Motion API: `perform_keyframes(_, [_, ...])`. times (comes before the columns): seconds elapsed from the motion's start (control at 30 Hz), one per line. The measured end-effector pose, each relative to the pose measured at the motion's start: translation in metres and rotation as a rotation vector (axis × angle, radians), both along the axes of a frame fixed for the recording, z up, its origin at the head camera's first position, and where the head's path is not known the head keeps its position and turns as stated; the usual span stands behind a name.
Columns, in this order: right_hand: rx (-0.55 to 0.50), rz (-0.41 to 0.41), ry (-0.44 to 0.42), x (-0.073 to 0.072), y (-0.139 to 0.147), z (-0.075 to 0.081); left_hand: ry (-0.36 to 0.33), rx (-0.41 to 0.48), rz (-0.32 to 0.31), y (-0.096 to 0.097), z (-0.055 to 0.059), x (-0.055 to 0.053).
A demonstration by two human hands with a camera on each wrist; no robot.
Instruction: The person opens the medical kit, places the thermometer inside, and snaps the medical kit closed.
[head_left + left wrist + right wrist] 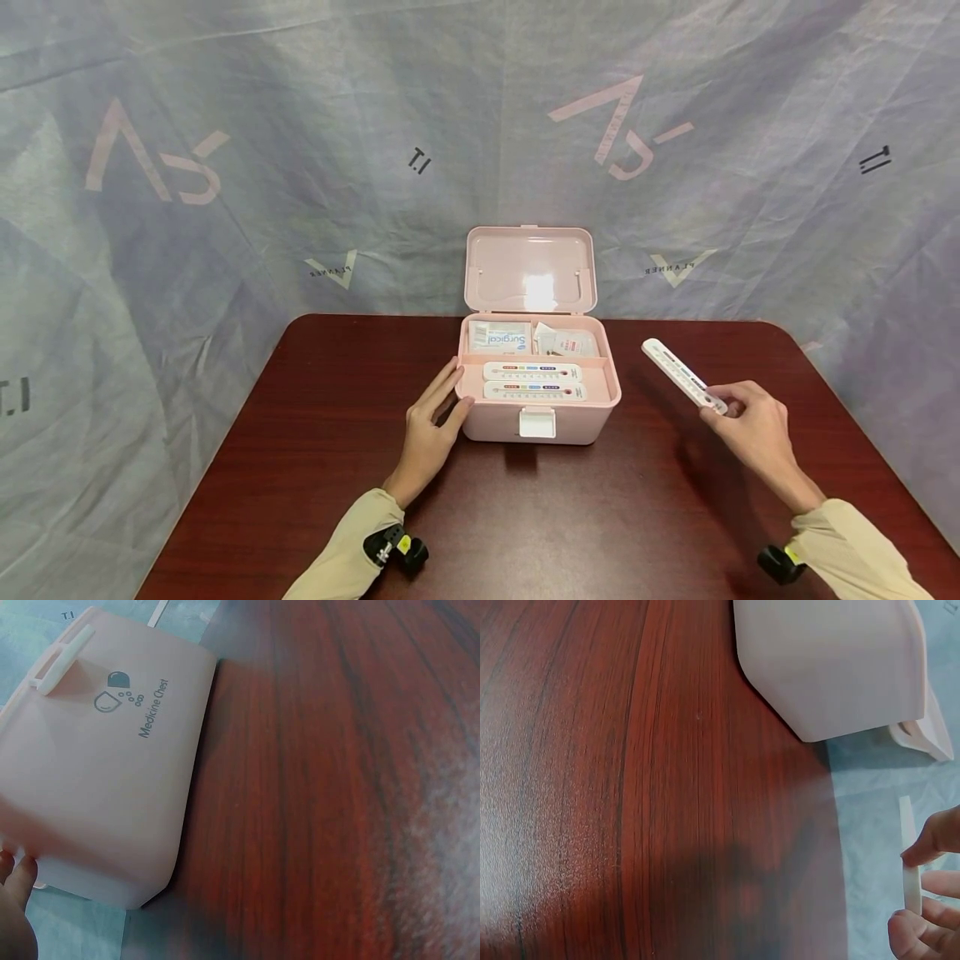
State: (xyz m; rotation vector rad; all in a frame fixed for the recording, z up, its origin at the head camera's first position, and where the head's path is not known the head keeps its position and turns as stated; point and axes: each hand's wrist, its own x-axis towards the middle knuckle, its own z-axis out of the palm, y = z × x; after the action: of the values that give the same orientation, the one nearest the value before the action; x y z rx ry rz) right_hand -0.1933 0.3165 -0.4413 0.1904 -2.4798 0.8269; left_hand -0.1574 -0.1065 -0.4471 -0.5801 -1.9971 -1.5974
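Note:
A pink medicine chest (577, 425) stands on the table with its lid (510, 267) raised. My left hand (429, 425) touches its left side, fingers fairly straight along the rim; in the left wrist view two fingertips (22, 877) rest on the chest wall. To the right of the chest, my right hand (753, 425) pinches the lower end of a white strip thermometer (678, 371) held above the table. Two similar thermometers (532, 372) lie one behind the other in the chest's front compartment. Edge-on, the held thermometer (909, 825) shows between thumb and fingers in the right wrist view.
The chest's back compartments hold a packet marked Surgical (498, 337) at left and white packets (566, 342) at right. A white latch (537, 423) hangs at the front. The dark red wooden table (330, 467) ends at a grey printed cloth (390, 208) behind.

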Motion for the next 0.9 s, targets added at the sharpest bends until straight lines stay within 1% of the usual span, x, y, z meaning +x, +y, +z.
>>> perform_keyframes(0.43, [-0.007,0.015,0.012,0.000,-0.003,0.003,-0.013,-0.006,0.000,0.000,0.000,0.001])
perform_keyframes(0.9, [-0.014,0.039,0.028,0.004,-0.010,0.012,-0.003,-0.010,0.004,0.000,0.000,0.001])
